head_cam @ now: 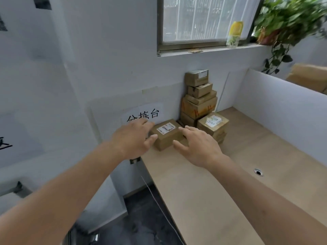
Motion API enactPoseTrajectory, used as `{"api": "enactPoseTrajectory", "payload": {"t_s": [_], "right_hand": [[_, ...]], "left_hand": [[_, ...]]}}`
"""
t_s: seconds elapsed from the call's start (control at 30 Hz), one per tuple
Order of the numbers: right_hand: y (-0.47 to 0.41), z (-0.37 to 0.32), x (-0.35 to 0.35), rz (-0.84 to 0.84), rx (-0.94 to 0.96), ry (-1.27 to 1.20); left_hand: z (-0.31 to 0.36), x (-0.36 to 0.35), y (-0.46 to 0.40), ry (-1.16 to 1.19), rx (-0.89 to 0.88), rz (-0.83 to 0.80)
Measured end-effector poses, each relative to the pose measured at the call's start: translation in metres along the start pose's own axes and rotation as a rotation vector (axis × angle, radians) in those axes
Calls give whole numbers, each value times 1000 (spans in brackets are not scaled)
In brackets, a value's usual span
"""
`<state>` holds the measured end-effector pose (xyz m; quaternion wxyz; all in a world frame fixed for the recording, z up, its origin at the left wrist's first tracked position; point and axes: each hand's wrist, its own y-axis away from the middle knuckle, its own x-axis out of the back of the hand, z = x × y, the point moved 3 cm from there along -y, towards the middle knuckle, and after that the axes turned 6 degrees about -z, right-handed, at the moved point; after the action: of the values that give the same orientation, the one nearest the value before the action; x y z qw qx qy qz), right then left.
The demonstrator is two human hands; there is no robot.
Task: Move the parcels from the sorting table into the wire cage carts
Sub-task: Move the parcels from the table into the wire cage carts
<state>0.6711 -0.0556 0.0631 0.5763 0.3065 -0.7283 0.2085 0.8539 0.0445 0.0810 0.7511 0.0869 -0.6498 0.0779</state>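
A pale wood desk point(200, 188) runs along a white wall under a window, with a white partition point(283, 110) along its far side.

The left hand point(134, 138) reaches in from 8 o'clock, fingers spread and nearly straight; its thumb lies against the left front corner of a small box point(167, 134) and its fingertips are at the box's left top edge. It is not clamped on the box. The right hand point(198, 145) comes from 4 o'clock, also spread wide, fingers loosely extended, hovering at the box's right side; the thumb points toward the front face, and whether the fingertips touch the cardboard cannot be told. Neither hand holds anything.

The box sits on the desk at its left end, close to the wall, a white label on top. At 2 o'clock from it, just beside the right hand's fingertips, stands a second box point(213, 123) with a white label, on top of another. Behind these, in the corner at 1 o'clock, a stack point(199, 96) of brown parcels rises against the wall, the smaller ones on top.

On the wall at 11 o'clock from the small box hangs a paper sign point(143, 114) with black characters, partly covered by the left hand. A round cable hole point(258, 172) is in the desk at 4 o'clock. On the sill at 1 o'clock are a yellow-capped bottle point(234, 34) and a trailing plant point(286, 20). No cart is in view.
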Motion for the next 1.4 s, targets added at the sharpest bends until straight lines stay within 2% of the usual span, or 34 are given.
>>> {"api": "enactPoseTrajectory", "payload": {"t_s": [0.4,0.83,1.07,1.2,1.3,1.4], "right_hand": [[-119,87,-37,-58,-251,-90],[-261,147,-104,-24,-615,-229],[-301,182,-125,-1,-730,-244],[-316,205,-142,13,-761,-151],[-327,224,-150,-13,-818,-91],[-334,243,-157,-38,-883,-130]], "left_hand": [[-16,-64,-173,25,-132,-142],[-65,-154,-360,8,-289,-345],[-81,-205,-412,5,-252,-446],[-89,-235,-432,11,-221,-484],[-96,-257,-442,-38,-184,-530],[-103,-275,-444,-97,-114,-569]]}}
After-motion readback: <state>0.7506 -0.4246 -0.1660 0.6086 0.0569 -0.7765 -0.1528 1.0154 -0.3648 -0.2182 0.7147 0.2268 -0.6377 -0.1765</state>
